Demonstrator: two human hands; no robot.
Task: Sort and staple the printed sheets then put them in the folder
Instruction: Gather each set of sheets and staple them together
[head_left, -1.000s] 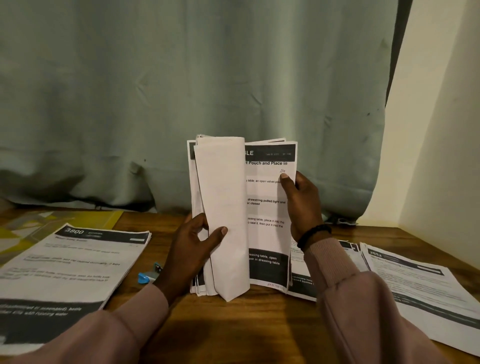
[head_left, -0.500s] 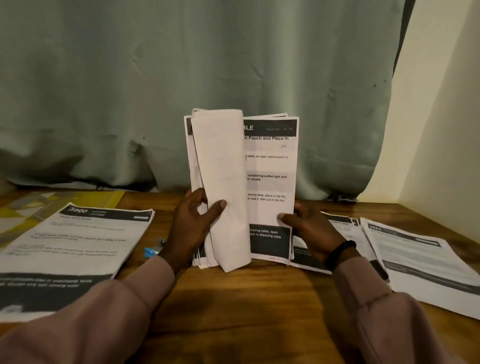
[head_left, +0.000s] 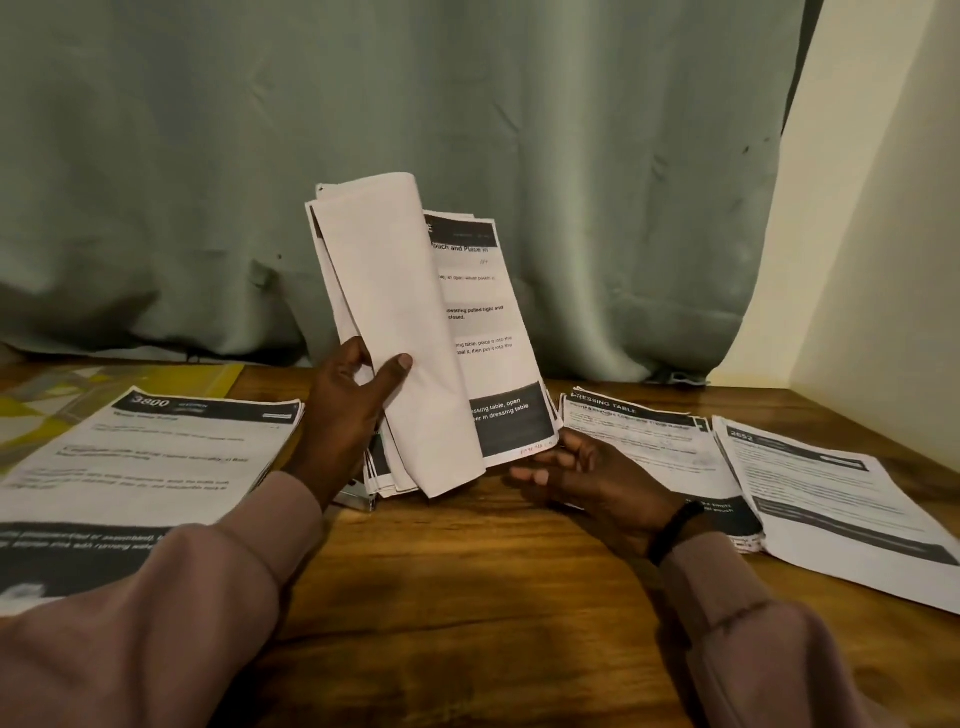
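We see the bundle (head_left: 415, 332) of sheets standing tilted on the table (head_left: 467, 597), front pages curled back, gripped by the left hand (head_left: 348, 415) (thumb across the fold). The right hand (head_left: 587, 478), fingers relaxed, touches the bundle's lower corner. 2 piles (head_left: 779, 478) lie right of the bundle, 1 sheet (head_left: 145, 457) left.

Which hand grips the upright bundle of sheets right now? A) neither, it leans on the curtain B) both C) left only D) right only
C: the left hand wraps the bundle of sheets with its thumb across the folded-back page, while the right hand lies open just below the bundle's lower right corner.
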